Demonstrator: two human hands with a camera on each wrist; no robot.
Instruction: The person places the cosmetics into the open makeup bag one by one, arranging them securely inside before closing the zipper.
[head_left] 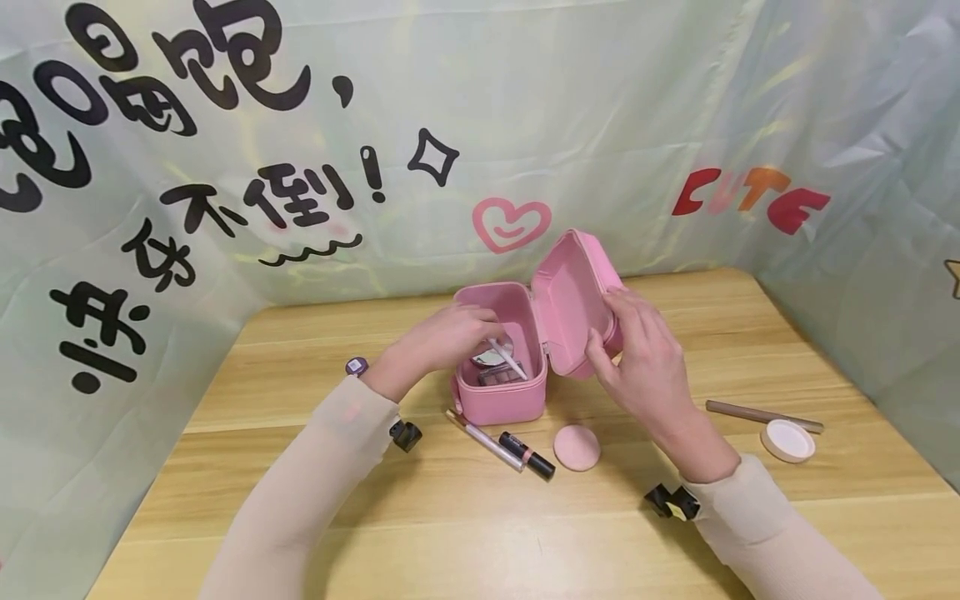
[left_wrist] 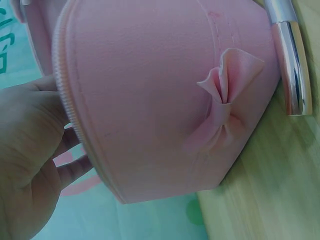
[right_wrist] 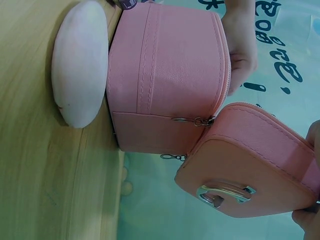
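A pink vanity case (head_left: 501,406) stands on the table, its hinged lid (head_left: 570,300) swung up to the right. My left hand (head_left: 459,333) reaches over the rim from the left, its fingertips at the upper end of a slim white stick (head_left: 512,361) that slants down into the case. In the left wrist view, the case wall (left_wrist: 140,100) with a pink bow (left_wrist: 225,107) hides most of the fingertips. My right hand (head_left: 648,362) grips the edge of the lid between thumb and fingers. Inside the case lie a clear-lidded palette (head_left: 498,375) and a round item (head_left: 489,358).
In front of the case lie a makeup brush (head_left: 491,443), a black-and-pink lip tube (head_left: 527,456) and a round pink puff (head_left: 577,447). A brown stick (head_left: 750,412) and a round white dish (head_left: 787,441) lie at right. A small purple-topped jar (head_left: 357,366) stands left.
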